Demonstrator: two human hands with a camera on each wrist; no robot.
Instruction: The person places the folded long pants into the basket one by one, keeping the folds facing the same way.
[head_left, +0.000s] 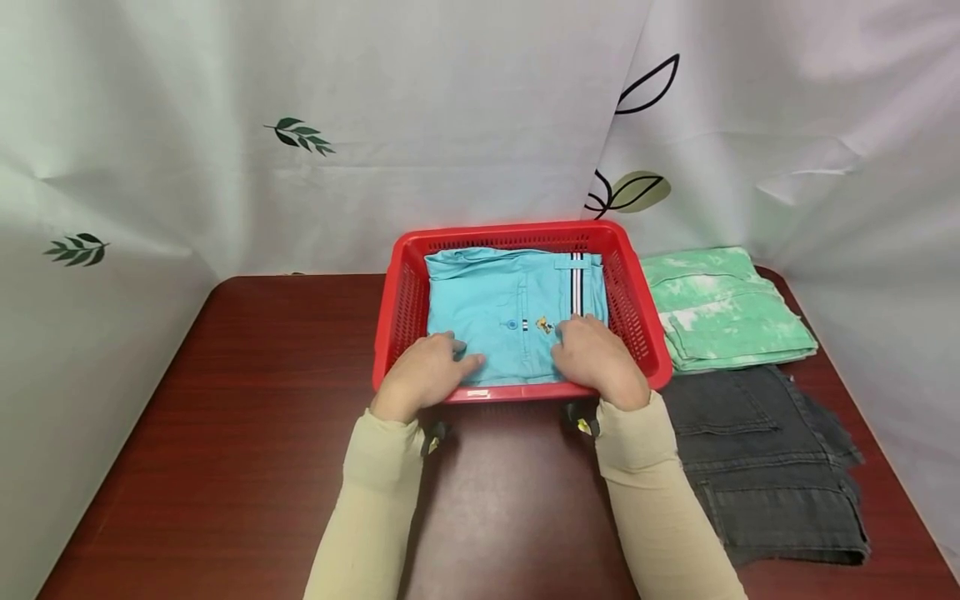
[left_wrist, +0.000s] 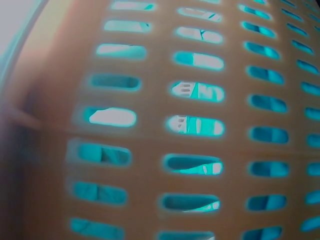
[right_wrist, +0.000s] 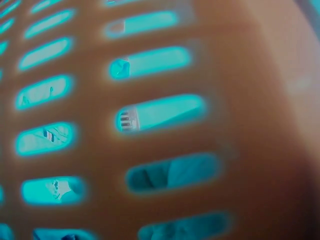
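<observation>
Folded light-blue shorts [head_left: 491, 292] lie flat inside a red plastic basket [head_left: 389, 312]. A button, a small embroidered figure and a black-and-white stripe show on the cloth. Over the basket's front rim reach both hands. My left hand [head_left: 427, 371] rests on the near left part of the shorts, thumb toward the middle. On the near right part, my right hand [head_left: 600, 354] touches the cloth beside the embroidery; some of its fingertips are hidden. Both wrist views are filled by the slotted basket wall [left_wrist: 150, 140], with blue cloth [right_wrist: 170, 60] behind the slots.
Right of the basket lies a folded green-and-white tie-dye garment [head_left: 727, 308]. Nearer is a folded dark grey denim garment [head_left: 765, 458] with a frayed edge. All rest on a dark red-brown table [head_left: 247, 467]. A white curtain [head_left: 450, 108] with leaf prints hangs behind.
</observation>
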